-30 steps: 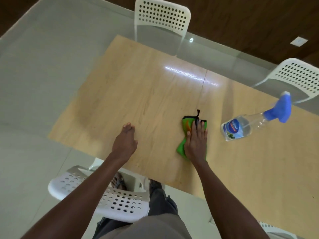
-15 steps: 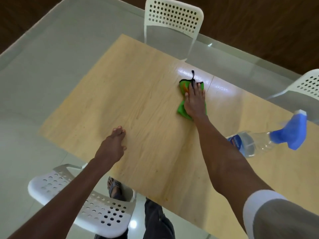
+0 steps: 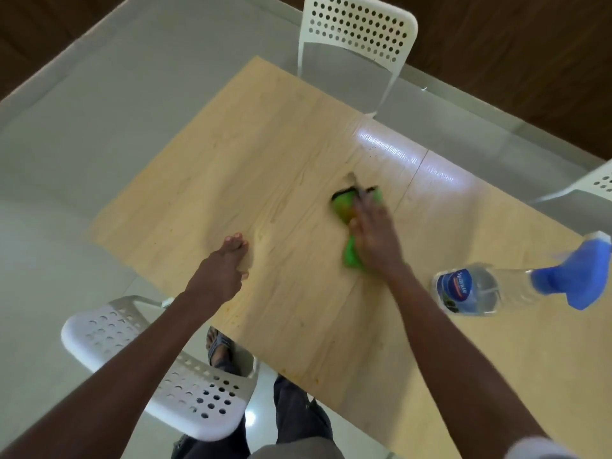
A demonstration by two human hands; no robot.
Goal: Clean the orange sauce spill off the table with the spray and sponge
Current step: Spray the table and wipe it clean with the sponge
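A green sponge (image 3: 351,256) with a black edge and orange smears lies on the light wooden table (image 3: 291,167), near its middle. My right hand (image 3: 374,238) presses flat on top of the sponge, fingers straight and blurred by motion. My left hand (image 3: 220,268) rests on the table to the left, fingers straight. A clear spray bottle (image 3: 490,288) with a blue trigger head stands on the table at the right, apart from both hands. A wet sheen shows on the wood beyond the sponge.
A white perforated chair (image 3: 356,38) stands at the table's far side, another (image 3: 599,183) at the right, and a third (image 3: 159,362) is under my left arm at the near edge. Grey floor tiles surround the table. My legs and a sandalled foot show below.
My right hand has pulled the sponge back toward me across the table after pushing it far out. My left hand stays planted on the table.
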